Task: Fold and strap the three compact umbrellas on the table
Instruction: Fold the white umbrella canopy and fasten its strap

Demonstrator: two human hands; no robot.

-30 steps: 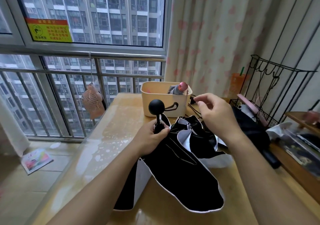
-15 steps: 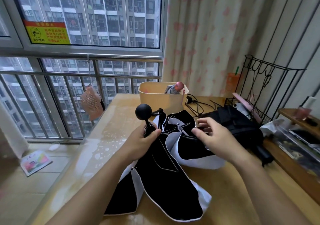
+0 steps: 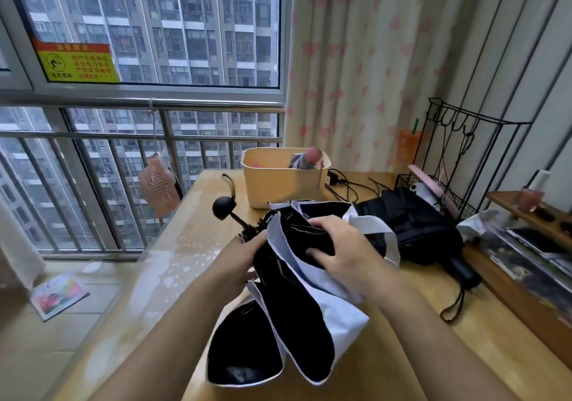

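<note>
- The left hand (image 3: 240, 256) grips the white-edged umbrella (image 3: 294, 308) just below its handle stem, with the fingers curled tight round the gathered ribs and cloth.
- The round black knob (image 3: 223, 208) of the handle sticks up and to the left out of that grip, tilted away from the person. A thin wrist loop (image 3: 229, 181) stands above it.
- The right hand (image 3: 346, 256) is on the upper folds of the same umbrella. Its fingers (image 3: 325, 223) curl over a black panel and the thumb presses from below, pinching the cloth between them.
- The canopy is black with a white rim and loose. Its floppy panels hang toward the person and lie over the near part of the tabletop (image 3: 418, 354).
- The black umbrella (image 3: 411, 227) lies bunched on the tabletop just right of the hands. Its handle points to the near right, and its cord (image 3: 453, 308) lies on the wood.
- The grey umbrella (image 3: 298, 161), which has a pink handle, leans in the right end of the beige bin (image 3: 269, 184) at the far side of the tabletop.
- Dark cables (image 3: 346, 184) lie right of the bin, and a black wire rack (image 3: 464, 159) stands at the far right corner.
- A curtain (image 3: 371, 60) with pink spots hangs behind the bin.
- A steel railing (image 3: 139, 103) runs across the window at left, with a small pink fan (image 3: 158, 187) hung from it.
- A booklet (image 3: 58, 295) lies on the floor (image 3: 46, 354) left of the tabletop.
</note>
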